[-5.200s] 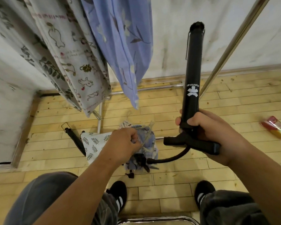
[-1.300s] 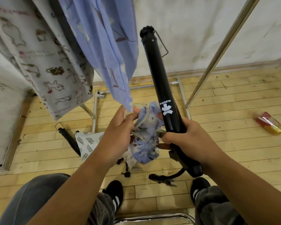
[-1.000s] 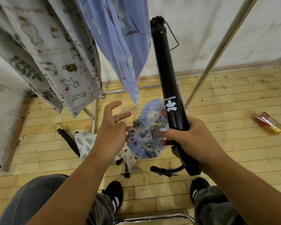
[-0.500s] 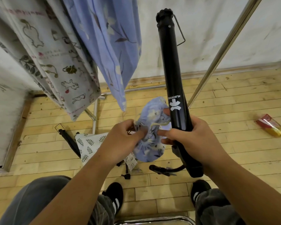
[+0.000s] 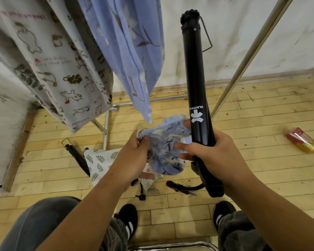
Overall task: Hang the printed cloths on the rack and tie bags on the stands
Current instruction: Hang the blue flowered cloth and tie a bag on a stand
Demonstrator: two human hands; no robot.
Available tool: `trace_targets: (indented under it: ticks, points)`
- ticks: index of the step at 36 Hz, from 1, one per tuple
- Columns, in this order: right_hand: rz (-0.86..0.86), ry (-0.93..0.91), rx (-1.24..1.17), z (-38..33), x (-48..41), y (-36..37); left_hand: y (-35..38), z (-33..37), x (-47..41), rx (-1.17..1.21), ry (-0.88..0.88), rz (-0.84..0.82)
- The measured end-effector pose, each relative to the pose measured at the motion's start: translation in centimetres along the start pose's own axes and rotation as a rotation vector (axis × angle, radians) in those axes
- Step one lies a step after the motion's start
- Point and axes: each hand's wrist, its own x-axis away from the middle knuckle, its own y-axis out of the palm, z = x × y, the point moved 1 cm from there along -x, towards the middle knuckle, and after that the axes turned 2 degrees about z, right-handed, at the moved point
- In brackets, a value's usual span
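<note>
In the head view I am at the tying step: my right hand (image 5: pixel 214 154) grasps the lower part of the black stand (image 5: pixel 196 78), and my left hand (image 5: pixel 134 156) pinches the gathered mouth of the blue bag (image 5: pixel 167 147), held against the stand's left side above the floor (image 5: pixel 261 109). The stand's long axis is almost upright, capped end toward the wall (image 5: pixel 234 33); next, I judge, the cord (image 5: pixel 178 136) must go round it.

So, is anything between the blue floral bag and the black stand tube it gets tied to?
Nothing visible. The blue floral drawstring cloth bag sits right against the black tubular stand, with no gap showing. The hanging blue printed cloth dangles its tip just above the bag, not between them.
</note>
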Motion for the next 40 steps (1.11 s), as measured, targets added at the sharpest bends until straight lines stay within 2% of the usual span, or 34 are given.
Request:
trace_targets:
  ticks: [5, 10, 16, 23, 29, 36, 40]
  points:
    - [-0.014, 0.016, -0.015, 0.3, -0.1, -0.3, 0.2, -0.2, -0.3, 0.125, -0.029, -0.030]
    - [-0.034, 0.005, 0.019, 0.6, -0.4, -0.6, 0.0, -0.2, -0.6, 0.099, 0.031, 0.029]
    - [0.017, -0.020, 0.150, 1.7, -1.0, -1.1, -0.1, -0.3, -0.9, 0.053, 0.181, 0.056]
    - [-0.020, 0.065, 0.058, 0.9, -0.4, -0.9, -0.8, -0.4, -0.9, -0.112, 0.392, 0.200]
    - [0.023, 0.084, 0.034, 0.6, -0.3, -1.2, -0.6, 0.1, -0.4, -0.223, 0.398, 0.114]
    - [0.028, 0.005, 0.006, 0.4, -0.1, -1.1, -0.1, -0.3, 0.0, -0.226, 0.353, -0.036]
    - [0.061, 0.019, -0.015, 0.3, -0.2, -1.5, -0.3, -0.5, -0.1, -0.292, 0.384, -0.035]
